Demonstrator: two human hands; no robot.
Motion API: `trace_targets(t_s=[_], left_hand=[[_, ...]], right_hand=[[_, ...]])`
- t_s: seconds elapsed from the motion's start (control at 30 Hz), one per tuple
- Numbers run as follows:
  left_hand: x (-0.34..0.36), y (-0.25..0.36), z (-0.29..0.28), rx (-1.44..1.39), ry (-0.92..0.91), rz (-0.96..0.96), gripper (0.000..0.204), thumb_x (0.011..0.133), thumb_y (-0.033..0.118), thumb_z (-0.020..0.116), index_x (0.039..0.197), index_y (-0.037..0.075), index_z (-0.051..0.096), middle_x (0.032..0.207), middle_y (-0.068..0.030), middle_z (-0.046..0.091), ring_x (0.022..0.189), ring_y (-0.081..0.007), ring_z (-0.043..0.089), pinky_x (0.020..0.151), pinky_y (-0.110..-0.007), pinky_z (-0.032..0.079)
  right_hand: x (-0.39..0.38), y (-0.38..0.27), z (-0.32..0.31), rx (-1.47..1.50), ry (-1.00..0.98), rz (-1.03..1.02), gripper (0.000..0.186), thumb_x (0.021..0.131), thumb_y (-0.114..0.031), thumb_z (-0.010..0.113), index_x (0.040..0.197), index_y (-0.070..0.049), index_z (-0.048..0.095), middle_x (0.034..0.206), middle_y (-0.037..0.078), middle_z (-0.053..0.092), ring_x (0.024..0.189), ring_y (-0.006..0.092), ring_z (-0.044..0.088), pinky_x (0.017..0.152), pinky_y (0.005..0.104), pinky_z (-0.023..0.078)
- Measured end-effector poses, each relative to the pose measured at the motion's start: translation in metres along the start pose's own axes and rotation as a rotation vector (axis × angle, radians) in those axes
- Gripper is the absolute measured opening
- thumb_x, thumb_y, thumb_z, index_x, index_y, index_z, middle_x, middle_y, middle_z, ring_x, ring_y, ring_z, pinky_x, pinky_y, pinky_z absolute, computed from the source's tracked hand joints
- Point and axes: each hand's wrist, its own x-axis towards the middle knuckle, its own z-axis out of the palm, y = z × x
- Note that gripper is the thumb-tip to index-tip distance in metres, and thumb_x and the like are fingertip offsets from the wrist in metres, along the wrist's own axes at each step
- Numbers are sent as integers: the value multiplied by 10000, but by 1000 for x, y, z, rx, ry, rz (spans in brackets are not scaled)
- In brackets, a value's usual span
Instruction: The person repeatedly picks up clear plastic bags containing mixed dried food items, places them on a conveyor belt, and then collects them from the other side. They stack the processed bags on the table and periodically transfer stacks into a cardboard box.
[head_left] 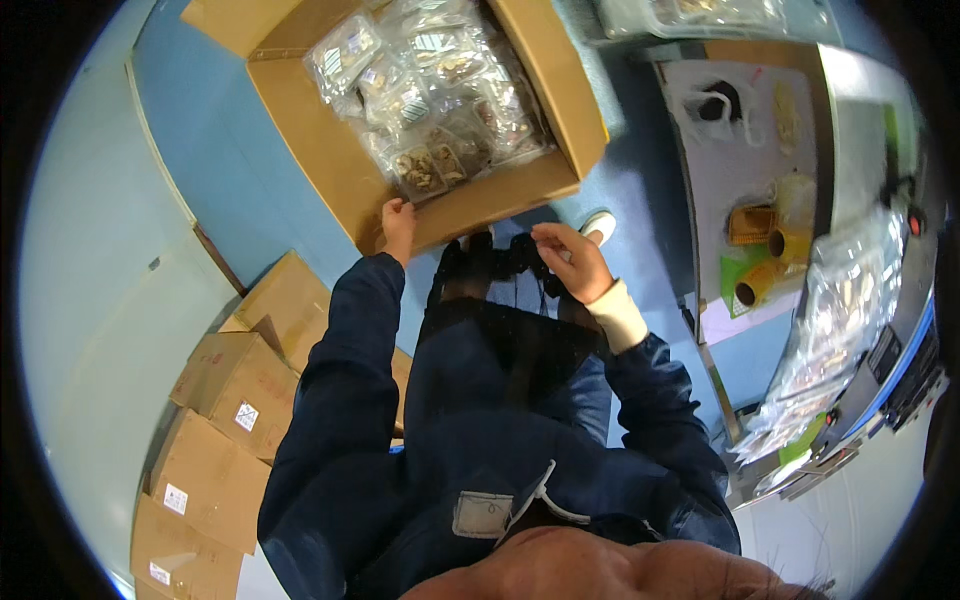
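An opened cardboard box (500,208) holds a pile of clear plastic packs (430,90), some with brown and pale pieces inside. At its near left corner, my left hand (397,228) is closed, fingers bent over the box's near wall. My right hand (577,262) hovers outside the box by its near right corner. Its fingers are loosely bent, with gaps between them, and nothing shows in them. The undersides of both hands are hidden.
Closed cardboard cartons (225,390) are stacked at the left by a pale wall (100,250). To the right, a table (735,190) bears yellow tape rolls (760,283) and a small orange basket (752,224). More clear packs (835,320) lie beyond it. A white shoe (600,225) shows on the blue floor.
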Motion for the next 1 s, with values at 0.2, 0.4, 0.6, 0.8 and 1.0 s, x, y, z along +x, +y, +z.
trace_targets(t_s=[0.2, 0.4, 0.6, 0.8, 1.0], left_hand=[[116, -42, -28, 430, -66, -198, 618, 827, 295, 573, 1300, -15, 323, 1338, -215, 353, 1212, -335, 371, 967, -404, 337], [175, -54, 9, 298, -156, -686, 925, 791, 426, 609, 1387, -28, 66, 1430, -220, 169, 1297, -347, 231, 1029, -433, 257], [203, -130, 46, 105, -41, -579, 1097, 730, 477, 677, 1394, 11, -62, 1428, -206, 148, 1294, -310, 234, 1025, -446, 240], [172, -109, 52, -405, -364, -550, 616, 808, 418, 622, 1248, 58, 384, 1174, -79, 489, 1084, -223, 463, 922, -383, 380], [84, -32, 2, -712, -511, -602, 379, 888, 289, 533, 1185, 62, 468, 1129, -54, 519, 1022, -214, 514, 887, -412, 439]], right_hand=[[167, 110, 55, -116, -98, 120, 321, 804, -133, 607, 1103, -29, 549, 1003, 133, 617, 845, 175, 599, 754, 285, 470], [315, 255, 90, -421, -265, 519, 588, 791, -298, 616, 1242, 36, 441, 1245, 187, 492, 1132, 277, 482, 962, 340, 371], [342, 382, 143, -454, -47, 737, 831, 661, -468, 695, 1214, 88, 421, 1215, 241, 486, 1127, 331, 472, 931, 344, 393], [342, 312, 150, -282, -83, 521, 620, 661, -450, 702, 973, 71, 577, 917, 228, 617, 859, 313, 598, 755, 379, 457], [263, 200, 145, -95, -137, 271, 394, 793, -346, 601, 943, 18, 622, 848, 208, 624, 802, 340, 592, 745, 392, 457]])
